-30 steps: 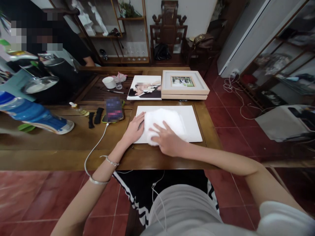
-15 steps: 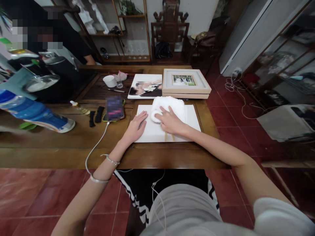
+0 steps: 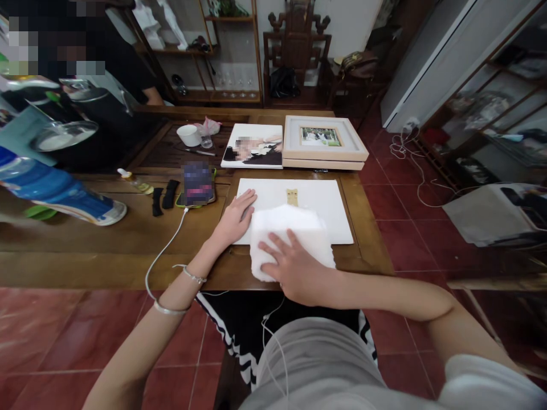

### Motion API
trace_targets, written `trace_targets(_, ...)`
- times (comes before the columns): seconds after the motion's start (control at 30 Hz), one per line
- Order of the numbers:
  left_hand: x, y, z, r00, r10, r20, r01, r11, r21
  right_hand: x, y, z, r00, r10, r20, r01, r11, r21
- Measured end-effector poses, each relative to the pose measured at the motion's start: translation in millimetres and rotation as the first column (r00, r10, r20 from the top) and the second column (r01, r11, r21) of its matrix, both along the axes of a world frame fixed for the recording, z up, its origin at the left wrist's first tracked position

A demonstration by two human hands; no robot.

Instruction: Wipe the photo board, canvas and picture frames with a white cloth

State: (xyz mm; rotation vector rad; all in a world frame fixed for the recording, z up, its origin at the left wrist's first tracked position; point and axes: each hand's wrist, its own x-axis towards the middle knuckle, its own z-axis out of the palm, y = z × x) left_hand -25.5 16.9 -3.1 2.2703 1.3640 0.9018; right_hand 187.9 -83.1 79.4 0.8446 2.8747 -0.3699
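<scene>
A white rectangular panel (image 3: 337, 199) lies flat on the wooden table, with a small gold-coloured metal bracket (image 3: 292, 196) on its upper face. My left hand (image 3: 237, 215) rests open on the panel's left side, fingers stretched out together. Over the panel's near edge is a fluffy white towel (image 3: 290, 219), partly beyond that edge towards me. My right hand (image 3: 297, 267) holds the towel from above, its fingers spread across it. Whatever part of that hand is under the cloth is hidden.
Behind the panel lie a photo print (image 3: 256, 151) and stacked picture frames (image 3: 327, 156). To the left are a phone (image 3: 198, 182) with a white cable, black strips (image 3: 171, 193), a small bottle (image 3: 135, 182) and a large blue bottle (image 3: 60, 188). A person sits at the far left.
My right hand has pulled the towel towards me, from the panel's far part to its near edge. The bracket now shows more fully. My left hand has stayed in place.
</scene>
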Motion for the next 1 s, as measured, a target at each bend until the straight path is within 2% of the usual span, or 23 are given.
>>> trace_targets(0.07,0,0,0.1,1.0,0.001,0.003,-0.001,1.0,-0.004,4,2,-2.2,1.0,0.011,-0.029,-0.011,1.0,0.003)
trace_targets(0.13,0,0,0.3,1.0,0.005,0.001,-0.005,1.0,-0.012,8,16,-7.2,0.997,-0.009,-0.081,0.013,0.999,0.042)
trace_targets(0.23,0,-1,1.1,1.0,0.011,-0.002,-0.011,1.0,-0.015,11,48,-14.4,0.986,-0.105,-0.132,0.119,0.987,0.105)
trace_targets(0.37,2,-2,2.4,1.0,0.022,0.005,-0.021,0.999,-0.031,4,89,-16.8,0.966,-0.223,-0.13,0.237,0.965,0.111)
trace_targets(0.5,3,-4,4.6,0.998,0.039,0.051,-0.038,0.999,-0.006,-9,106,-18.3,0.949,-0.277,-0.147,0.3,0.939,0.166)
trace_targets(0.57,3,-5,6.5,0.994,0.027,0.105,-0.03,0.999,0.03,-15,103,-20.9,0.965,-0.214,-0.154,0.24,0.956,0.171)
trace_targets(0.67,3,-8,9.9,0.987,0.002,0.16,-0.012,0.998,0.061,-18,89,-24.0,0.983,0.017,-0.183,0.011,0.988,0.154)
trace_targets(0.73,3,-9,11.6,0.984,0.003,0.18,-0.016,0.997,0.073,-13,74,-22.5,0.967,0.147,-0.206,-0.121,0.984,0.134)
trace_targets(0.8,4,-10,12.1,0.98,0.017,0.196,-0.032,0.997,0.07,-5,58,-16.6,0.954,0.223,-0.2,-0.207,0.973,0.1)
trace_targets(0.9,4,-9,10.5,0.983,0.045,0.18,-0.05,0.998,0.024,10,37,-1.4,0.952,0.27,-0.142,-0.267,0.963,0.035)
trace_targets(1.0,4,-6,7.2,0.994,0.057,0.098,-0.056,0.998,-0.014,22,29,13.7,0.977,0.197,-0.078,-0.198,0.98,0.004)
